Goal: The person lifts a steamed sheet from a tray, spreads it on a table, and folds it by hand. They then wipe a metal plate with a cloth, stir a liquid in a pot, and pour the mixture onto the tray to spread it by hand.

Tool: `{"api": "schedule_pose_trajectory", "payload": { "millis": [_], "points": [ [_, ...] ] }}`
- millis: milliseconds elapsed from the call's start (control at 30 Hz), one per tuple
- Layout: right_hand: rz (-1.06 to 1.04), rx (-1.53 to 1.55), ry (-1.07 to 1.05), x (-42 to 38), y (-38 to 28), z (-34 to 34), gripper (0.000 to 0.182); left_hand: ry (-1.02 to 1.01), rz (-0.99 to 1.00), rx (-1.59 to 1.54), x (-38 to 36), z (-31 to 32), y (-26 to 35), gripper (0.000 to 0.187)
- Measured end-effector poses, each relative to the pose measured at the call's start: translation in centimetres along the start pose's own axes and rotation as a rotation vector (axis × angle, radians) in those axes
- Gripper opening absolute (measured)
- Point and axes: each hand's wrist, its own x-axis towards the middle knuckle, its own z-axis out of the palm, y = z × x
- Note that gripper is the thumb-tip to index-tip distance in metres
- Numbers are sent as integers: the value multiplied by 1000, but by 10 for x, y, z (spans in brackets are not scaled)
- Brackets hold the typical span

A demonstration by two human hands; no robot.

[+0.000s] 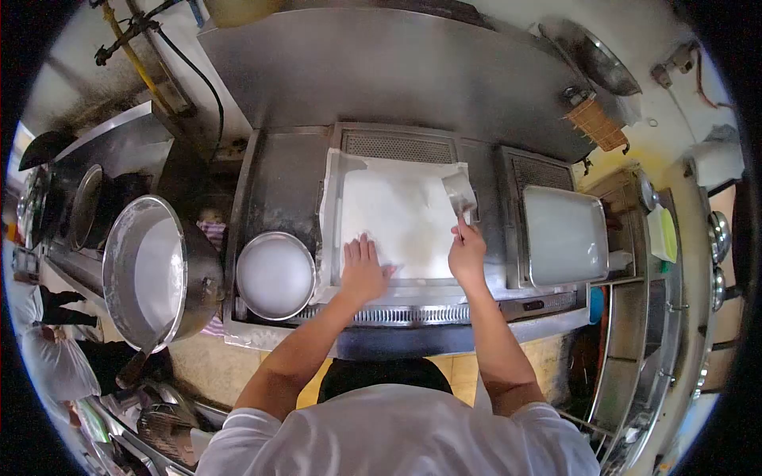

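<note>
Right hand [467,252] closed round handle of flat scraper [458,193], blade at white sheet's [397,214] far right corner. Left hand [363,274] open, palm down, on sheet near side. Sheet mid-bench [294,178]; round pan [239,279] near left edge, rectangular tray [567,282] right.
</note>
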Motion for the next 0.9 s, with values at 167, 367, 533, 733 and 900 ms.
{"api": "schedule_pose_trajectory", "payload": {
  "millis": [167, 367, 533, 733, 900],
  "points": [
    [118, 124, -86, -29, 6, -17, 45, 110, -52, 73, 74, 6, -13, 88],
    [178, 222, -102, -34, 1, -37, 46, 124, -101, 118, 125, -9, -20, 88],
    [164, 228, -103, -35, 7, -54, 45, 75, -144, 113, 115, -18, 11, 93],
    [191, 208, -61, -36, 4, -60, 42, 68, -26, 63, 96, -4, 66, 100],
    [182, 192, -73, -46, -6, -61, 40, 120, 56, -99, 65, 5, 93, 99]
  ]
}}
